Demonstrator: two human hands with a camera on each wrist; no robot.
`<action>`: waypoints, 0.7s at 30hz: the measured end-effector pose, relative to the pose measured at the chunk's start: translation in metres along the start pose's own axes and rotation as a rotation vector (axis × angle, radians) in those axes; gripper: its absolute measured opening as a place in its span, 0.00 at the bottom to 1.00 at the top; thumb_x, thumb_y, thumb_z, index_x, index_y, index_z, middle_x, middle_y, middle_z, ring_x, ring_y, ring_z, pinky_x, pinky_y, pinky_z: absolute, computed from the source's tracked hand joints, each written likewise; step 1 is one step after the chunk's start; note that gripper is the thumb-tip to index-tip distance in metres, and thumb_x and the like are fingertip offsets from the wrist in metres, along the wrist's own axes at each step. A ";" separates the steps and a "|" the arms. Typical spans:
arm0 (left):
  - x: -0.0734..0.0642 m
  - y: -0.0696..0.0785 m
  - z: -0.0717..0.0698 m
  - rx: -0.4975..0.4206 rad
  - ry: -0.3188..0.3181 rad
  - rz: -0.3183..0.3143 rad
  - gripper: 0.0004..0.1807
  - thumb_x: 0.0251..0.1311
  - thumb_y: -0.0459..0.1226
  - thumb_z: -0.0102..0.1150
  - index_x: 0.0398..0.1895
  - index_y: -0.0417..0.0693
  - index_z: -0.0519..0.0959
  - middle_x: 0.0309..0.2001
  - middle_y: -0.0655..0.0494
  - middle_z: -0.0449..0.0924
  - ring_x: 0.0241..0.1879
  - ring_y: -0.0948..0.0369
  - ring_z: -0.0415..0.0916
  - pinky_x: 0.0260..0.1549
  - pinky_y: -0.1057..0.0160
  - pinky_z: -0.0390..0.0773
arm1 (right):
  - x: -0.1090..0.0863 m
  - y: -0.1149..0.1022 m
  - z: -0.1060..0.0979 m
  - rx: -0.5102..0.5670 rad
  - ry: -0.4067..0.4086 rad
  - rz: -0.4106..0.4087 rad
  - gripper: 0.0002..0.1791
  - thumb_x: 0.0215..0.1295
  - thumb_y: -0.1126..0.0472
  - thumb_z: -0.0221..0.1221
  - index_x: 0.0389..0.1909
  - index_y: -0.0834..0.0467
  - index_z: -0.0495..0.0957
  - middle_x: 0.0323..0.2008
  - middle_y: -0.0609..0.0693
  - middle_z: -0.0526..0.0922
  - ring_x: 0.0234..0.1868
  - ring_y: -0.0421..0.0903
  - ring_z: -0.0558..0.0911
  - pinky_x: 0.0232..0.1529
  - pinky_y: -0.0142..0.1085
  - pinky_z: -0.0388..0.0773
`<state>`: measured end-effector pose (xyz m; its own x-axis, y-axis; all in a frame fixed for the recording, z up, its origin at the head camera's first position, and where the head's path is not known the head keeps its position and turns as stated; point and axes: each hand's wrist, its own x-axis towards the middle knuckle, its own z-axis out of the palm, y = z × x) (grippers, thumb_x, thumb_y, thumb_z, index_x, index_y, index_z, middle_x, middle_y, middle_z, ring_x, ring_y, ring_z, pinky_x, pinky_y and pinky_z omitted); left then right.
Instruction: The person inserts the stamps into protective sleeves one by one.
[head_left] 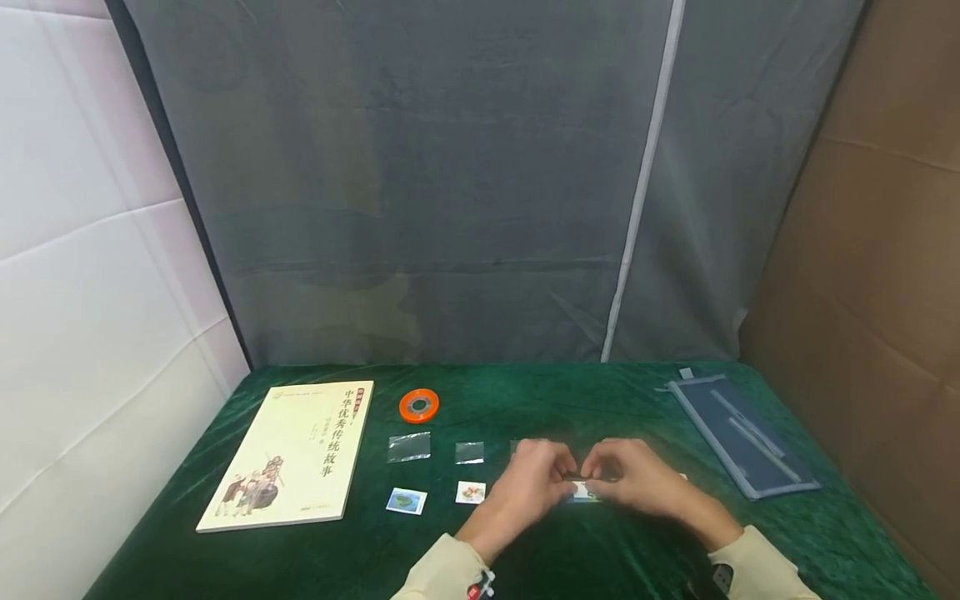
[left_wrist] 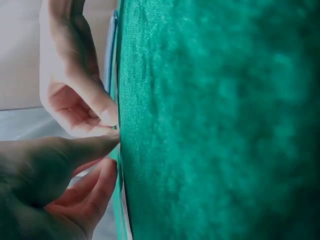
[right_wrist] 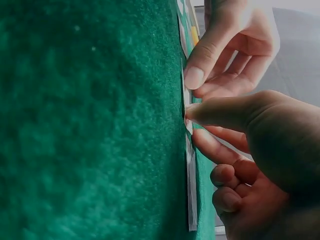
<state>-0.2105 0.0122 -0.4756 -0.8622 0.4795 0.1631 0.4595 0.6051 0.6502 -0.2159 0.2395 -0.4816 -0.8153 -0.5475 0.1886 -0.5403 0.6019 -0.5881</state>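
On the green cloth in the head view, my left hand (head_left: pixel 531 479) and right hand (head_left: pixel 637 477) meet over a small picture card (head_left: pixel 582 492), stamp-like with a pale edge. The thumb and fingers of each hand pinch at it, fingertips close together and low over the cloth. Most of the card is hidden by the fingers. The right wrist view shows its thin pale edge side-on between the fingertips. To the left lie two similar cards, one with a blue-green picture (head_left: pixel 406 501) and one with a reddish picture (head_left: pixel 471 492).
Above the cards lie a larger clear sleeve (head_left: pixel 408 447) and a smaller one (head_left: pixel 469 453); another is partly hidden behind the left hand. An orange ring-shaped disc (head_left: pixel 418 406) sits further back. A cream book (head_left: pixel 292 450) lies left, a blue-grey pouch (head_left: pixel 742 433) right.
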 end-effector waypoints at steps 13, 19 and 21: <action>-0.016 -0.038 -0.030 -0.048 0.189 -0.053 0.05 0.68 0.35 0.75 0.43 0.53 0.90 0.39 0.61 0.91 0.36 0.69 0.83 0.41 0.67 0.88 | 0.006 -0.023 0.020 0.072 0.009 -0.003 0.04 0.74 0.55 0.69 0.45 0.48 0.88 0.36 0.36 0.84 0.32 0.31 0.77 0.33 0.30 0.78; -0.020 -0.052 -0.039 0.019 0.238 -0.048 0.08 0.67 0.33 0.74 0.47 0.48 0.91 0.47 0.52 0.90 0.45 0.56 0.87 0.47 0.55 0.91 | 0.020 -0.039 0.034 0.062 -0.048 -0.011 0.11 0.73 0.53 0.70 0.52 0.51 0.88 0.39 0.40 0.83 0.36 0.34 0.76 0.36 0.30 0.77; -0.020 -0.052 -0.040 0.019 0.209 -0.050 0.10 0.67 0.33 0.74 0.50 0.47 0.90 0.51 0.49 0.90 0.48 0.53 0.88 0.49 0.53 0.91 | 0.023 -0.043 0.037 0.045 -0.061 -0.004 0.13 0.72 0.52 0.72 0.53 0.51 0.88 0.40 0.41 0.83 0.38 0.35 0.76 0.38 0.30 0.77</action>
<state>-0.2256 -0.0548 -0.4830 -0.9085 0.3074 0.2831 0.4175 0.6375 0.6475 -0.2042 0.1794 -0.4816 -0.7978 -0.5855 0.1436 -0.5328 0.5734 -0.6224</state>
